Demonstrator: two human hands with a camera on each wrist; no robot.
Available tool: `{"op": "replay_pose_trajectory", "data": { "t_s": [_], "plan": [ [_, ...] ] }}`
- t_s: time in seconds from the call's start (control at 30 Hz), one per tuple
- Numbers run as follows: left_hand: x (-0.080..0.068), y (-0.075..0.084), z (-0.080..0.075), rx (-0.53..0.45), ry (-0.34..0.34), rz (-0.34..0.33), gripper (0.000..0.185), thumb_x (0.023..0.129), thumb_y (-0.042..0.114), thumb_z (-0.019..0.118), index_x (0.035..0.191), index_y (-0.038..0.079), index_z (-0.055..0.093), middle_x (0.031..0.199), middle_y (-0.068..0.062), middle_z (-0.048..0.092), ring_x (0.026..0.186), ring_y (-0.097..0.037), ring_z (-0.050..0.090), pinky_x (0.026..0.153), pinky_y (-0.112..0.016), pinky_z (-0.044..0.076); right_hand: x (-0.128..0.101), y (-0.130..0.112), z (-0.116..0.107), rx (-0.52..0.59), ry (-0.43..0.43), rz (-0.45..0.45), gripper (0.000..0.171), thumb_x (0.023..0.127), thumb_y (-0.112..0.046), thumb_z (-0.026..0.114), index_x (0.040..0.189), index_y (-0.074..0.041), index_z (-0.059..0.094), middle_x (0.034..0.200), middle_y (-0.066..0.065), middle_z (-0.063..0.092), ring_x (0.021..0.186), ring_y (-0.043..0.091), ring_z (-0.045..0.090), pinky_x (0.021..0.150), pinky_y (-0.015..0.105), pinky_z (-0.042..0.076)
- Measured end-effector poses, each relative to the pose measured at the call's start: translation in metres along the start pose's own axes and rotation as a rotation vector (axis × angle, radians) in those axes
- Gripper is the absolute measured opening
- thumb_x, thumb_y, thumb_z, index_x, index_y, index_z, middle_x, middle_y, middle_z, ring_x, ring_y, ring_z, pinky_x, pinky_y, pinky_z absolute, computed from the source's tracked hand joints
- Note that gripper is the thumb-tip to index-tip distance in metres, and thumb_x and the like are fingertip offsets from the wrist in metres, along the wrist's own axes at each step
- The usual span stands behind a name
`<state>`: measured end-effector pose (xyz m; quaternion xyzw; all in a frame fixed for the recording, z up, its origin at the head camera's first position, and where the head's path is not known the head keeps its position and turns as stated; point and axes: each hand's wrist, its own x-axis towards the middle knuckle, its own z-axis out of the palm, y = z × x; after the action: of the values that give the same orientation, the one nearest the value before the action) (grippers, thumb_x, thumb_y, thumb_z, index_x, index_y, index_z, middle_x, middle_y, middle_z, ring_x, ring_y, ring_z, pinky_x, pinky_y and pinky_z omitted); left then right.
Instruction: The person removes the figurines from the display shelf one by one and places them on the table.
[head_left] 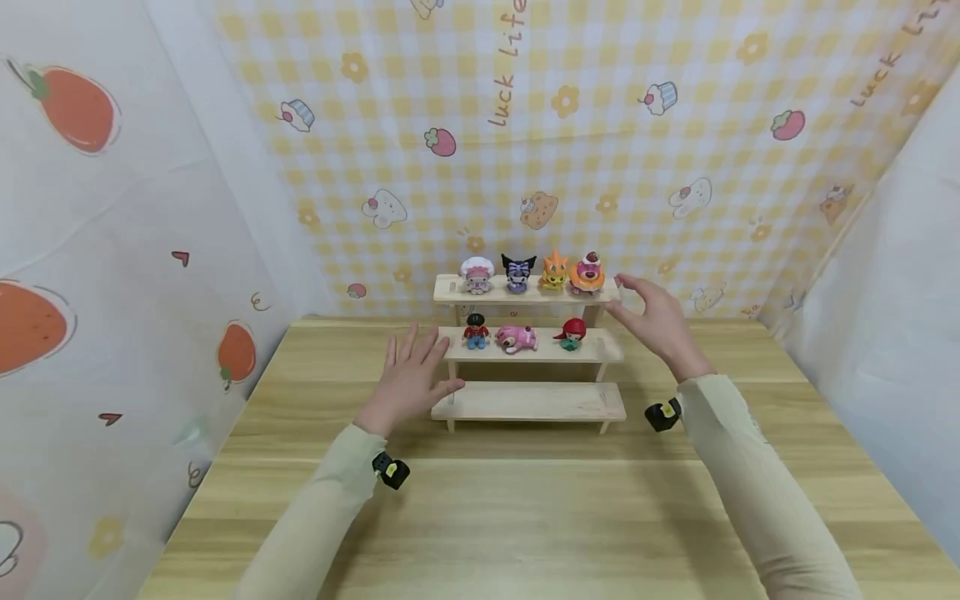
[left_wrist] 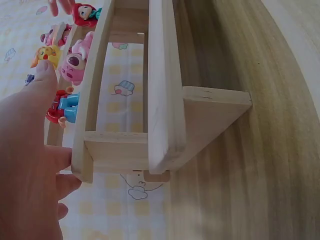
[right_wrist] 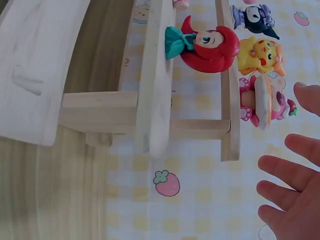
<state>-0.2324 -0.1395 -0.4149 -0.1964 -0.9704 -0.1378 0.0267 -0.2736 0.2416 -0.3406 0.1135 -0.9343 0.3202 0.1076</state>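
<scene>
A three-tier wooden shelf (head_left: 528,402) stands on the table. Its top tier carries several small figures, among them a black-eared one (head_left: 517,272) and an orange bear (head_left: 587,273). The middle tier holds a red-shirted figure (head_left: 476,331), a pink bear (head_left: 516,338) and a red-haired mermaid (head_left: 573,332) (right_wrist: 207,44). My left hand (head_left: 408,377) hovers open at the shelf's left end, fingers spread, holding nothing. My right hand (head_left: 654,318) hangs open beside the right end of the top tier, apart from it.
The wooden table (head_left: 525,517) stretches toward me. A yellow checked backdrop (head_left: 600,150) rises right behind the shelf, with white printed sheets on both sides. Each wrist wears a small black camera (head_left: 392,471).
</scene>
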Motion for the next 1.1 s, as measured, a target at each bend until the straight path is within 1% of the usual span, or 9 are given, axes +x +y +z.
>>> {"op": "replay_pose_trajectory", "data": {
  "t_s": [0.07, 0.27, 0.4, 0.5, 0.63, 0.77, 0.9, 0.97, 1.1],
  "plan": [
    [-0.001, -0.001, 0.002, -0.002, 0.003, 0.000, 0.079, 0.092, 0.062, 0.046, 0.152, 0.014, 0.028, 0.160, -0.011, 0.015, 0.148, -0.034, -0.005, 0.114, -0.059, -0.010, 0.004, -0.001, 0.001, 0.002, -0.003, 0.005, 0.060, 0.094, -0.029, 0.060, 0.144, -0.002, 0.040, 0.145, 0.022, 0.044, 0.136, 0.042, 0.034, 0.111, 0.058, 0.026],
    [-0.002, -0.002, 0.004, 0.004, 0.029, 0.003, 0.078, 0.092, 0.061, 0.046, 0.151, 0.014, 0.030, 0.159, -0.011, 0.018, 0.148, -0.033, -0.001, 0.116, -0.057, -0.007, 0.018, -0.008, 0.000, -0.015, -0.015, 0.007, 0.066, 0.093, -0.038, 0.059, 0.146, -0.006, 0.037, 0.146, 0.023, 0.041, 0.135, 0.043, 0.034, 0.110, 0.059, 0.026],
    [-0.003, -0.001, 0.005, 0.012, 0.034, 0.009, 0.078, 0.091, 0.061, 0.047, 0.150, 0.013, 0.031, 0.159, -0.011, 0.019, 0.148, -0.034, 0.002, 0.117, -0.057, -0.004, 0.027, -0.013, -0.003, -0.015, -0.022, 0.012, 0.067, 0.093, -0.035, 0.060, 0.148, -0.006, 0.033, 0.144, 0.025, 0.042, 0.134, 0.043, 0.036, 0.108, 0.059, 0.029],
    [-0.002, 0.000, 0.005, 0.019, 0.034, 0.013, 0.079, 0.091, 0.061, 0.047, 0.150, 0.012, 0.031, 0.159, -0.012, 0.019, 0.148, -0.035, 0.005, 0.117, -0.058, 0.001, 0.034, -0.015, -0.003, -0.010, -0.028, 0.019, 0.065, 0.094, -0.032, 0.059, 0.149, -0.008, 0.032, 0.145, 0.024, 0.042, 0.129, 0.043, 0.042, 0.104, 0.058, 0.035],
    [-0.001, 0.003, 0.003, 0.013, 0.025, 0.008, 0.079, 0.091, 0.061, 0.048, 0.150, 0.011, 0.031, 0.159, -0.013, 0.019, 0.147, -0.036, 0.006, 0.116, -0.059, 0.001, 0.043, -0.019, 0.000, -0.003, -0.031, 0.034, 0.064, 0.094, -0.031, 0.060, 0.148, -0.008, 0.034, 0.144, 0.023, 0.043, 0.127, 0.041, 0.045, 0.101, 0.056, 0.040],
    [-0.001, 0.006, -0.002, 0.005, 0.010, 0.012, 0.079, 0.091, 0.060, 0.049, 0.149, 0.009, 0.032, 0.158, -0.014, 0.021, 0.147, -0.038, 0.007, 0.116, -0.059, 0.000, 0.049, -0.021, 0.003, 0.009, -0.034, 0.044, 0.063, 0.094, -0.029, 0.061, 0.147, -0.007, 0.037, 0.142, 0.023, 0.045, 0.133, 0.040, 0.039, 0.107, 0.056, 0.034],
    [-0.001, 0.006, -0.004, 0.005, -0.008, 0.015, 0.080, 0.091, 0.060, 0.050, 0.149, 0.007, 0.032, 0.158, -0.016, 0.020, 0.147, -0.038, 0.008, 0.117, -0.058, 0.003, 0.052, -0.023, 0.006, 0.008, -0.049, 0.047, 0.060, 0.093, -0.024, 0.062, 0.146, -0.007, 0.038, 0.141, 0.022, 0.047, 0.133, 0.041, 0.039, 0.108, 0.058, 0.031],
    [-0.001, 0.006, -0.003, 0.005, -0.009, 0.014, 0.081, 0.091, 0.060, 0.049, 0.149, 0.007, 0.031, 0.158, -0.016, 0.020, 0.147, -0.038, 0.008, 0.117, -0.057, 0.005, 0.053, -0.024, 0.008, 0.008, -0.051, 0.045, 0.058, 0.093, -0.023, 0.062, 0.144, -0.007, 0.040, 0.139, 0.022, 0.049, 0.130, 0.042, 0.042, 0.107, 0.058, 0.033],
    [-0.001, 0.004, -0.003, 0.012, 0.001, 0.017, 0.081, 0.090, 0.060, 0.050, 0.150, 0.008, 0.031, 0.158, -0.016, 0.020, 0.146, -0.038, 0.009, 0.117, -0.057, 0.008, 0.056, -0.026, 0.011, 0.019, -0.031, 0.037, 0.053, 0.094, -0.020, 0.062, 0.141, -0.005, 0.044, 0.132, 0.022, 0.054, 0.121, 0.040, 0.050, 0.102, 0.056, 0.039]
  ]
}}
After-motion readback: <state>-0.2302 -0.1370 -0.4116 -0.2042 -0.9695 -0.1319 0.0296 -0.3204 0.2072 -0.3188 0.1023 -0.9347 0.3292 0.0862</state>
